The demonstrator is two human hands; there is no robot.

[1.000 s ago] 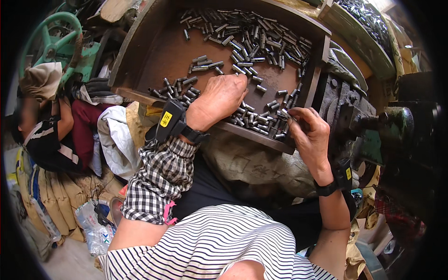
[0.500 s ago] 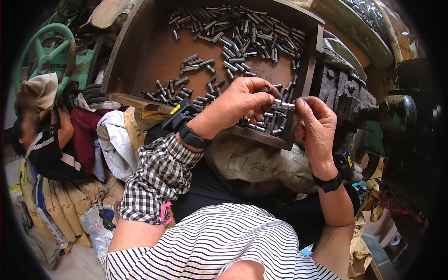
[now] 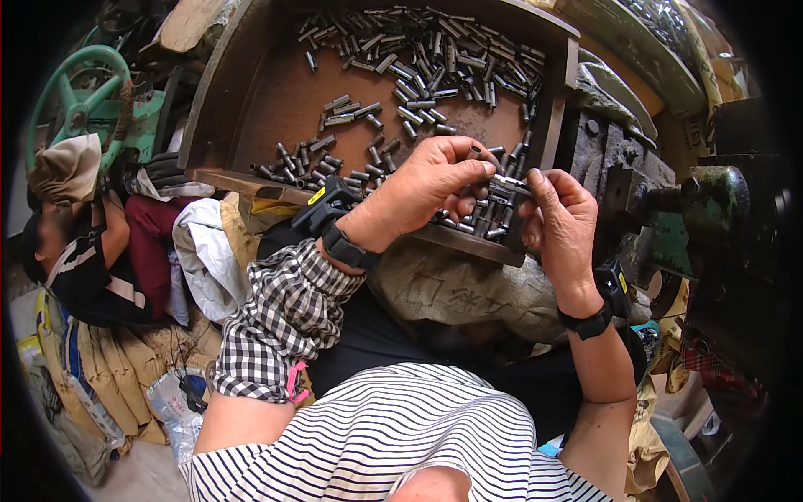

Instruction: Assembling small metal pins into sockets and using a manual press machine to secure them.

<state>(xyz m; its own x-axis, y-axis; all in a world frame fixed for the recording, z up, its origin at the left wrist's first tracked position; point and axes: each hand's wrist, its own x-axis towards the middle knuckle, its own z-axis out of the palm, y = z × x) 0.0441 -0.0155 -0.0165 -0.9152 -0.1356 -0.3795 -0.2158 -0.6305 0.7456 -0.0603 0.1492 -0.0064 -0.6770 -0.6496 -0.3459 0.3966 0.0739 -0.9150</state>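
1. My left hand (image 3: 427, 188) reaches over the near side of the tray (image 3: 268, 109), its fingers bent and clamped on the left end of a small metal tube (image 3: 514, 186).
2. My right hand (image 3: 562, 217) has the other end of that tube, pinched between thumb and forefinger; the rest of those fingers curl in beneath.
3. So the tube lies between my two hands, above the tray's near right corner, slightly tilted, its right end a little nearer to me.
4. A second, darker tube (image 3: 474, 153) pokes up by my left forefinger, open end showing; it seems to be in that hand too, but my fingers hide its lower part.
5. Loose tubes (image 3: 422, 79) are heaped along the far side of the tray, with a smaller bunch (image 3: 305, 163) at the near left and more just below my hands.
6. I wear a black band on each wrist, left (image 3: 343, 248) and right (image 3: 588, 323), and a checked sleeve (image 3: 272, 335) on my left forearm.
7. A grey sack (image 3: 468, 293) sits under the tray's near edge, a dark machine (image 3: 740, 217) stands to my right, and a green wheel (image 3: 75, 109) to my left, near another person (image 3: 92, 272).
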